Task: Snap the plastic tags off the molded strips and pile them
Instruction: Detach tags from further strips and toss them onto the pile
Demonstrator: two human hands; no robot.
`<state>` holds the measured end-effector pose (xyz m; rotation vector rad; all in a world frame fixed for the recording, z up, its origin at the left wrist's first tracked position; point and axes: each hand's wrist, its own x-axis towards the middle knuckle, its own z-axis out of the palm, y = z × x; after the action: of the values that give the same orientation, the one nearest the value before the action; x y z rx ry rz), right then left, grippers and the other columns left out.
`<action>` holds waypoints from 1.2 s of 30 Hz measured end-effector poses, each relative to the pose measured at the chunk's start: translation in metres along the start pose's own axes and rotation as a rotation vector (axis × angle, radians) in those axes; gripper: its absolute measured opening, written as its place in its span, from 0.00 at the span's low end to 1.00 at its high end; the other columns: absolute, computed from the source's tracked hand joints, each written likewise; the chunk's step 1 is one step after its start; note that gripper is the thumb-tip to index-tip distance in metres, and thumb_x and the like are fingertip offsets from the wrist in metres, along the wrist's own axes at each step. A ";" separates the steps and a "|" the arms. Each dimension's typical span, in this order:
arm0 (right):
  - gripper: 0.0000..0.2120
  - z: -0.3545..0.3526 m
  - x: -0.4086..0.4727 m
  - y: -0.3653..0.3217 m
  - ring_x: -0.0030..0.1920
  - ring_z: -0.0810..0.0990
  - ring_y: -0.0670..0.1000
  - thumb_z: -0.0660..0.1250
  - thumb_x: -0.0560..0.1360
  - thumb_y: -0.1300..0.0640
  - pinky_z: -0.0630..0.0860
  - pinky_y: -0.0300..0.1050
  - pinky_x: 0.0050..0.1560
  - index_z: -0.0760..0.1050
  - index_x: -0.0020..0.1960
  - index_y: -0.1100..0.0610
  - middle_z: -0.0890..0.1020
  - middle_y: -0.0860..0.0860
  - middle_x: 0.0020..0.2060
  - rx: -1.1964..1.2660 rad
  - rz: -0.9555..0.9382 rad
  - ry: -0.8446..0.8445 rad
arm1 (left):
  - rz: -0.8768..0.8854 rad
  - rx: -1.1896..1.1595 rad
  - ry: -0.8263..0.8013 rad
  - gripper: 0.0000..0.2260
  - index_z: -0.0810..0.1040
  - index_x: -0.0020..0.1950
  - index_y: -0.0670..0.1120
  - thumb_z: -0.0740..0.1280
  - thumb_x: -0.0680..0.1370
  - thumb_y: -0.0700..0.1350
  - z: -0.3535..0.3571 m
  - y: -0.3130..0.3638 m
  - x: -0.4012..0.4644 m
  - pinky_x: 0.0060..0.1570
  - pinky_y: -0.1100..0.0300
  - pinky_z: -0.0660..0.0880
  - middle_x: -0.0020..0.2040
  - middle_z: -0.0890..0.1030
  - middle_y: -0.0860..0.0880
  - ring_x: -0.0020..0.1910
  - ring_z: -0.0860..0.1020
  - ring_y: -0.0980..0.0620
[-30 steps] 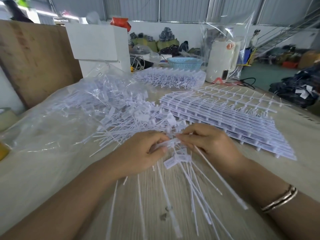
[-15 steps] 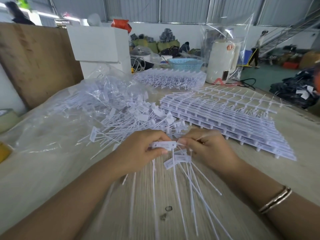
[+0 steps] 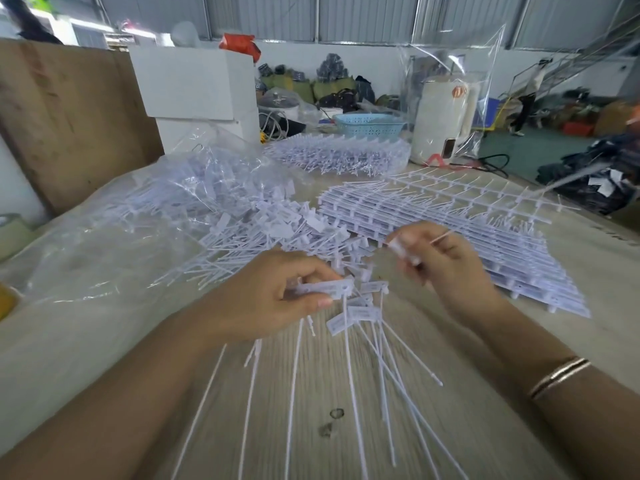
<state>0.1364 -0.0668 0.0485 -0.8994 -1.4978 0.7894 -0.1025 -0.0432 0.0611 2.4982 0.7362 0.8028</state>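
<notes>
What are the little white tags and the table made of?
The tags look like matte white molded plastic: flat heads on thin bendy tails, all one color. The table looks like pale wood or a wood-look laminate: fine straight grain lines and a dark knot-like mark, though the picture cannot settle which.

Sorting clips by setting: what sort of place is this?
Probably a small factory or warehouse: stacks of molded strips on a worktable, loose tags spilling from a plastic bag, corrugated metal walls.
</notes>
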 end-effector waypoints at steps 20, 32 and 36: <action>0.18 0.008 -0.007 0.000 0.47 0.77 0.47 0.70 0.71 0.63 0.75 0.48 0.47 0.77 0.61 0.58 0.80 0.52 0.48 -0.809 -0.463 -0.372 | -0.121 0.003 0.197 0.06 0.73 0.48 0.52 0.65 0.78 0.40 0.026 0.004 0.004 0.33 0.70 0.66 0.37 0.74 0.58 0.32 0.72 0.56; 0.10 0.006 -0.005 0.004 0.39 0.83 0.51 0.65 0.74 0.53 0.76 0.50 0.37 0.83 0.48 0.57 0.84 0.50 0.40 -1.002 -0.756 -0.009 | -0.137 0.212 0.129 0.13 0.79 0.50 0.55 0.56 0.77 0.55 0.024 0.000 0.004 0.61 0.52 0.61 0.40 0.80 0.60 0.41 0.76 0.65; 0.13 0.011 -0.004 0.005 0.41 0.83 0.50 0.66 0.73 0.48 0.75 0.47 0.38 0.83 0.50 0.55 0.83 0.49 0.42 -1.072 -0.750 -0.089 | -0.114 0.152 0.140 0.05 0.73 0.42 0.59 0.59 0.77 0.54 0.025 -0.001 0.003 0.59 0.55 0.62 0.30 0.74 0.55 0.35 0.75 0.59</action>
<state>0.1265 -0.0680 0.0411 -0.9145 -2.1503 -0.6096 -0.0858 -0.0459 0.0429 2.5239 1.0126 0.9188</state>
